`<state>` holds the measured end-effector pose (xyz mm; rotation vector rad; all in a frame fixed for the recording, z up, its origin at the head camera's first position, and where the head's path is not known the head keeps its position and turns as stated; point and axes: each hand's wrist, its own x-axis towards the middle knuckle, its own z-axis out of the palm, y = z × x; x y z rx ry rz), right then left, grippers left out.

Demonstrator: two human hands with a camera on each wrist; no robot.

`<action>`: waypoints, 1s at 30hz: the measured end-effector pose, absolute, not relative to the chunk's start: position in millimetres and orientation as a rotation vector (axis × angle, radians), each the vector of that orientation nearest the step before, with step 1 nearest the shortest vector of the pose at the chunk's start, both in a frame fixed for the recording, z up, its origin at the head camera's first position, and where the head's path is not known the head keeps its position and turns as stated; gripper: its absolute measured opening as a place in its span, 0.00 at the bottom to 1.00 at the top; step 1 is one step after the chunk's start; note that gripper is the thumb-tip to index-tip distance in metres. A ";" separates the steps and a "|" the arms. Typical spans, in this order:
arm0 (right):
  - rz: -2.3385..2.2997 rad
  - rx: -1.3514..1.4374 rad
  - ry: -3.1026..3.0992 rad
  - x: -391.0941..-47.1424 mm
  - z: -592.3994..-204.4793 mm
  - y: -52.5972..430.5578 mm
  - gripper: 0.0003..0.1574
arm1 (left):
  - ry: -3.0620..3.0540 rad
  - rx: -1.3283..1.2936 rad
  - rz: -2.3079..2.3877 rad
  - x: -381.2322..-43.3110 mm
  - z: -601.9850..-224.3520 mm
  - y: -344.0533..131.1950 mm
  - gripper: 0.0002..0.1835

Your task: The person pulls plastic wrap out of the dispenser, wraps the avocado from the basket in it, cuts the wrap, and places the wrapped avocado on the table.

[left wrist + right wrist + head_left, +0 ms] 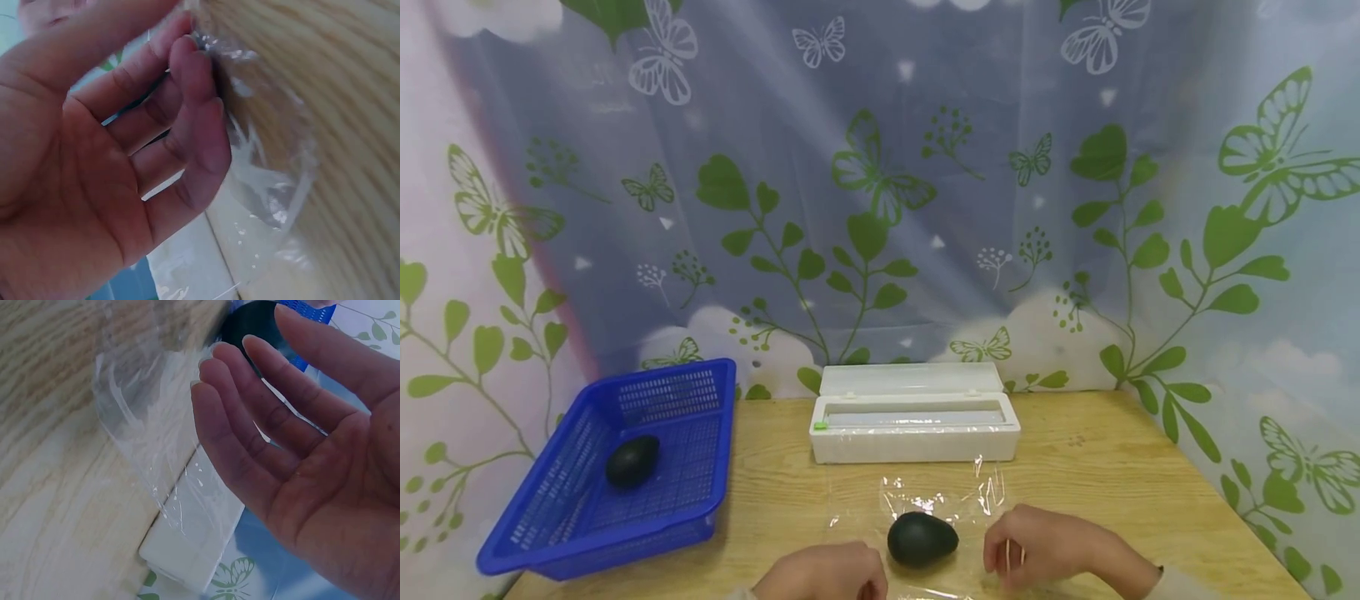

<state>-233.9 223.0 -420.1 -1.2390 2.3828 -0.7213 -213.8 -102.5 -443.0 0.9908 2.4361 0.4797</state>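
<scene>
A dark avocado lies on a sheet of clear plastic wrap spread on the table. Beside its left end is my left hand; in the left wrist view its loosely bent fingers are at the wrap, with no clear pinch visible. My right hand is just off the avocado's narrow end. The right wrist view shows its fingers relaxed and the thumb apart, with the wrap next to the fingertips. Behind the avocado stands a white wrap dispenser box, lid raised.
On the left, a blue plastic basket holds another dark avocado. A green slider sits at the dispenser's left end. Behind the wooden table hangs a curtain printed with leaves and butterflies.
</scene>
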 end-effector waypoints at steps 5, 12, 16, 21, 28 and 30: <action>-0.675 -1.242 2.392 -230.8 -427.3 219.6 0.06 | 2.402 1.094 0.465 -218.5 -444.0 -103.7 0.04; -0.622 -1.357 2.404 -222.9 -435.7 207.8 0.06 | 2.355 1.333 0.506 -232.8 -435.0 -103.2 0.03; -0.566 -1.282 2.508 -214.5 -442.2 196.6 0.03 | 2.382 1.337 0.540 -235.9 -427.0 -104.6 0.03; -0.488 -1.265 2.642 -210.4 -442.2 191.1 0.05 | 2.383 1.256 0.659 -240.6 -415.4 -110.2 0.05; -0.485 -1.243 2.655 -217.9 -419.5 202.3 0.10 | 2.411 1.197 0.781 -246.7 -404.8 -116.8 0.06; -0.505 -1.251 2.654 -221.3 -412.1 203.6 0.11 | 2.417 1.218 0.799 -249.5 -403.0 -118.5 0.07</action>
